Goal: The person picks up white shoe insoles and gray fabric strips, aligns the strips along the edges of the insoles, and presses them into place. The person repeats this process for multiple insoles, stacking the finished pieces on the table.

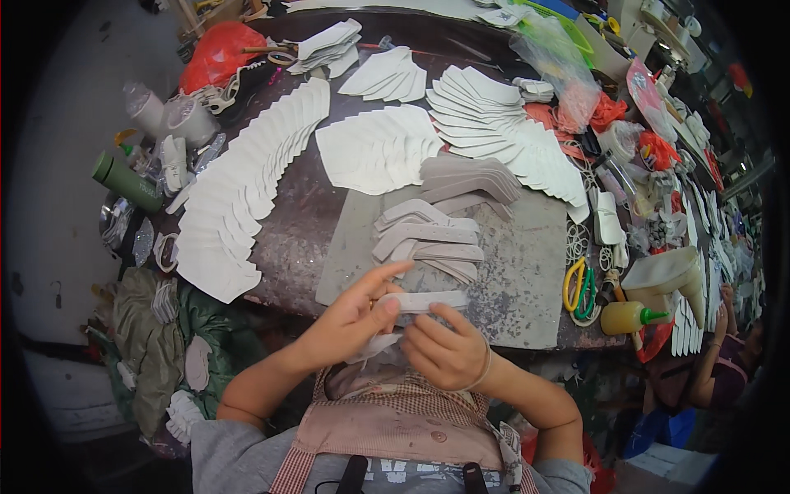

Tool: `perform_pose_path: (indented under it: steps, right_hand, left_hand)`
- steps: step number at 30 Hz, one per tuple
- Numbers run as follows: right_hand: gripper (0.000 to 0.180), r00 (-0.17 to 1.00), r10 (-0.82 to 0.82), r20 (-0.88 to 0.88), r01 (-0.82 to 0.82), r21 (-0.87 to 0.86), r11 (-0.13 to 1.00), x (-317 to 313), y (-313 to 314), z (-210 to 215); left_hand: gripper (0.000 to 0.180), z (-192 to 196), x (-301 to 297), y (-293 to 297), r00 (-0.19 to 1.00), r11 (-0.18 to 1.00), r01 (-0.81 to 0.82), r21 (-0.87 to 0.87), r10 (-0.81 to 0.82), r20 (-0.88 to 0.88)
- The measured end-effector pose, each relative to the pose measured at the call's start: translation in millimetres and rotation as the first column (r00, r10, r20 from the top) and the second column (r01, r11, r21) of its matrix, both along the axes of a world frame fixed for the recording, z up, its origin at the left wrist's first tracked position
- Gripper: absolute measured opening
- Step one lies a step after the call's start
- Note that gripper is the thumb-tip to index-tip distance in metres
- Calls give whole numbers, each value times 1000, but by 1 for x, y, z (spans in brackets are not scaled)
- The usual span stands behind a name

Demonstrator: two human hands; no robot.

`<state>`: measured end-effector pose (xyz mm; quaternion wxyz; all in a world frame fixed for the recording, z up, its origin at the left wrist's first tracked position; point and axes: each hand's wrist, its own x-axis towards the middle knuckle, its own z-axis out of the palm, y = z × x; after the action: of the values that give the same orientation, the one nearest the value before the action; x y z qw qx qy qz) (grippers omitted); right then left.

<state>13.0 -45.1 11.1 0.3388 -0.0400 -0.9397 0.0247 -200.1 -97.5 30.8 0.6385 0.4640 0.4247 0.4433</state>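
At the near edge of the grey work board (527, 288), a short pale strip (432, 302) spans between my two hands. My left hand (355, 317) pinches its left end under the thumb, while the index finger stretches out above. My right hand (447, 348) is curled, with its fingertips on the strip's lower edge towards the right end. Below my left hand hangs another whitish piece (374, 347), partly hidden. Just beyond the strip lie overlapping pale grey-beige shaped pieces (428, 239), and a stack of darker grey pieces (469, 183) is farther off.
Fanned rows of white cut pieces (239, 198) cover the table's left and back. To the right are green- and yellow-handled scissors (583, 290) and a yellow squeeze bottle (629, 318). A green flask (127, 183) stands left. Another person's arm (714, 346) shows at far right.
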Motion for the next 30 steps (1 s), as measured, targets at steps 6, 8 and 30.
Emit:
perform_pose_path:
  steps: [6,8,30]
  right_hand:
    - [26,988,148,-52,-155,-448,880,2,-2,37]
    - [24,991,134,-14,-130,-362,923,0,17,45]
    - [18,962,254,101,-64,-820,569,21,-36,-4]
  left_hand:
    - [60,10,-7,-6,935,992,-58,116,94,-341]
    - [64,17,-5,-9,888,986,27,162,51,-457]
    - [58,0,-63,-5,811,810,-569,142,581,-66]
